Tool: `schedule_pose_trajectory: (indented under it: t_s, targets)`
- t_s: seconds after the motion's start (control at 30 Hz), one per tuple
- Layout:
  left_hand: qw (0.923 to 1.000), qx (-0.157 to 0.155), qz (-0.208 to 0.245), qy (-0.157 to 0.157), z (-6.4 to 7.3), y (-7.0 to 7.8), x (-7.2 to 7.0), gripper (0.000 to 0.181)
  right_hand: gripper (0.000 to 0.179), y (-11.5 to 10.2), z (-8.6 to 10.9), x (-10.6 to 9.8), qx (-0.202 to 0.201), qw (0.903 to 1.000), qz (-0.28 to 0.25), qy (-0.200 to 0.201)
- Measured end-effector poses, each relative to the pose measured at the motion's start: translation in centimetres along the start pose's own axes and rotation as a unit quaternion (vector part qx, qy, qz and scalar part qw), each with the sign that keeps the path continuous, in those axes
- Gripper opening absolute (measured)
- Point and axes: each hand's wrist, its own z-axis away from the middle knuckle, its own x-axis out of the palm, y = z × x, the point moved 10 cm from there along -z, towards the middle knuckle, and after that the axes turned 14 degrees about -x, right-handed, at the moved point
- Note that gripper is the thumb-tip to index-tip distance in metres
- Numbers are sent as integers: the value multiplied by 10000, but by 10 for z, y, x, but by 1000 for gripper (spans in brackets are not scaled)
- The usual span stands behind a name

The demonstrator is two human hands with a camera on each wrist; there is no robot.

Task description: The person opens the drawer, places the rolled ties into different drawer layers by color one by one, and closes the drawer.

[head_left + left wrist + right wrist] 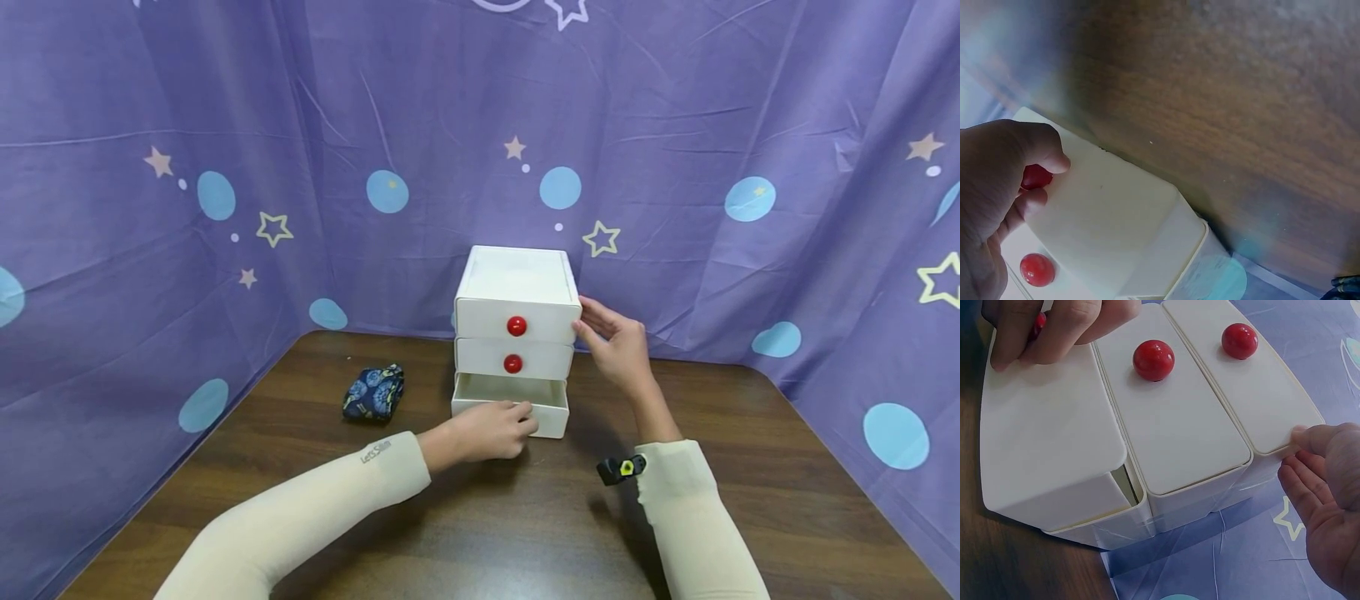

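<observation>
A small white cabinet (pixel 517 275) with three stacked drawers and round red knobs stands at the back of the table. Its bottom drawer (pixel 551 418) is pulled partway out, and the visible part of its inside looks bare. My left hand (pixel 491 431) pinches that drawer's red knob (pixel 1036 177) between thumb and fingers. At the cabinet's right side, my right hand (pixel 621 346) holds the upper front corner. Its thumb (pixel 1313 437) presses the top drawer's front edge, while the fingers lie along the side wall. The top and middle drawers are closed.
Left of the cabinet, a folded dark blue patterned cloth (pixel 373 393) lies on the brown wooden table (pixel 480 533). A purple curtain (pixel 450 125) with stars and dots hangs behind and along both sides. A black strap device (pixel 621 469) sits at the right wrist.
</observation>
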Motion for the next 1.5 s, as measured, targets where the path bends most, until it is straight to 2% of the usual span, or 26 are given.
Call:
schedule_pose_trajectory:
  t_s: [0.3,0.57,1.5]
  targets:
    - [9999,-43,92,56,3,1,-5,26,37,-1,1,0,14,10000,11,-28]
    - [9991,-52,41,430,4,4,-13,27,38,1,2,0,48,10000,19,-34]
    - [9991,58,-14,414,7,10,-23,26,37,0,0,-1,60,10000,-16,-19]
